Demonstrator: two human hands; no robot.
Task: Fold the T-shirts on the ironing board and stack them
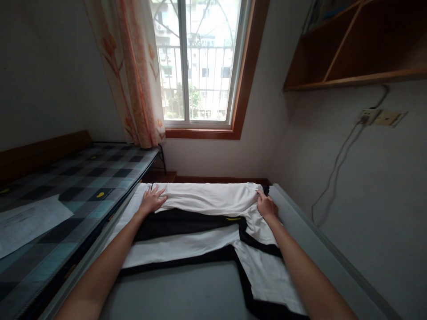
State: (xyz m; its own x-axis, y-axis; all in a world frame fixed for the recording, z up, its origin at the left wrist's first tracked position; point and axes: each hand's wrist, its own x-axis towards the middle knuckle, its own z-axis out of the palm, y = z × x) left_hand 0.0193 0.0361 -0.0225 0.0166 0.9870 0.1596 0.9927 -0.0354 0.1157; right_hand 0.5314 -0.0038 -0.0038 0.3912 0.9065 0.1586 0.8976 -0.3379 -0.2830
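A white garment (203, 194) with black panels lies spread over a grey surface (187, 289); its exact kind I cannot tell. A small yellow mark shows on one black panel. My left hand (152, 199) rests flat on the garment's far left part, fingers spread. At the far right corner, my right hand (267, 204) has its fingers curled in on the white cloth, seemingly pinching its edge. The near right part of the garment extends toward me, partly hidden under my right forearm. Small wrinkles gather in the cloth beside my right hand.
A bed with a checked mattress (120, 162) stands on the left, with a sheet of paper (33, 222) on it. Ahead are a window (207, 66) and a flowered curtain (138, 89). A wooden shelf (353, 80) and a cabled wall socket (387, 118) are at right.
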